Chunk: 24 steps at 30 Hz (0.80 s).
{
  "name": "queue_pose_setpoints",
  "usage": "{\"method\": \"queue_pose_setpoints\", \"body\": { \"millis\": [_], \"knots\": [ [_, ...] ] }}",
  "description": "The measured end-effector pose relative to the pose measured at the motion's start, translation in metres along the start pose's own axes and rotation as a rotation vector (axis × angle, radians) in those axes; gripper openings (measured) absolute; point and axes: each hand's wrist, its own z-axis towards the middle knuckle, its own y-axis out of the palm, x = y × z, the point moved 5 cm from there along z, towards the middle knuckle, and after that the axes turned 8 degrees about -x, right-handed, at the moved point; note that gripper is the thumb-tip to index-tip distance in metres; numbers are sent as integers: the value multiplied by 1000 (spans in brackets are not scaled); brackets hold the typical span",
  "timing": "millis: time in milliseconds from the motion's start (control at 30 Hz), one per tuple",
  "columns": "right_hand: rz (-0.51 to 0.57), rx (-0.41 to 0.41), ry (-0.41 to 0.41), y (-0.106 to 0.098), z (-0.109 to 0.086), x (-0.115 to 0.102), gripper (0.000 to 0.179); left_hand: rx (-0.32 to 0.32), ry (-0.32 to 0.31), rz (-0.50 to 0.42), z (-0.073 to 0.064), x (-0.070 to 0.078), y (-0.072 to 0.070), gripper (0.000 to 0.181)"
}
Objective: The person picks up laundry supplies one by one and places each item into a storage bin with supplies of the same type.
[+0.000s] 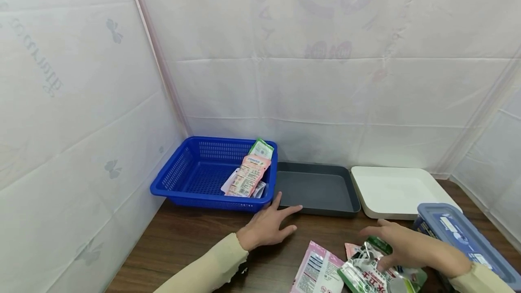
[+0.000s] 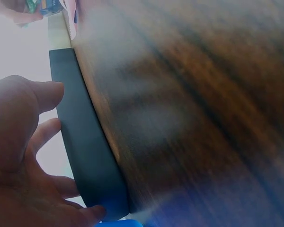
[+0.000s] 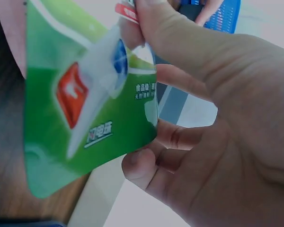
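My left hand (image 1: pixel 266 225) has its fingers spread by the near edge of the dark grey tray (image 1: pixel 313 189) and the corner of the blue basket (image 1: pixel 183 193). In the left wrist view, its fingertips lie along the wall of the grey tray (image 2: pixel 83 127). Above the table at right, my right hand (image 1: pixel 411 245) holds a green and silver pouch (image 1: pixel 364 268) between thumb and fingers. Its green face (image 3: pixel 109 123) shows in the right wrist view. A pink and white packet (image 1: pixel 317 270) lies left of it, with a peach packet (image 1: pixel 351 250) partly hidden behind.
Several packets, with a peach pouch (image 1: pixel 249 175) on top, sit in the basket's right side. A white tray (image 1: pixel 403 193) stands right of the grey one. A box with a blue lid (image 1: pixel 464 238) is at the right, close to my right forearm. White sheets hang around the table.
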Motion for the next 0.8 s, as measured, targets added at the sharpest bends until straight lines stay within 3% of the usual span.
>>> {"method": "queue_pose_setpoints", "body": {
  "millis": [167,367,800],
  "knots": [
    [-70,-21,5,-13,0,-7,64,7,7,5,0,0,-1,53],
    [-171,17,-28,-25,-3,-15,64,11,20,-15,0,2,-2,53],
    [-185,6,14,-35,-7,-24,49,13,23,3,-2,3,-2,54]
  ]
}}
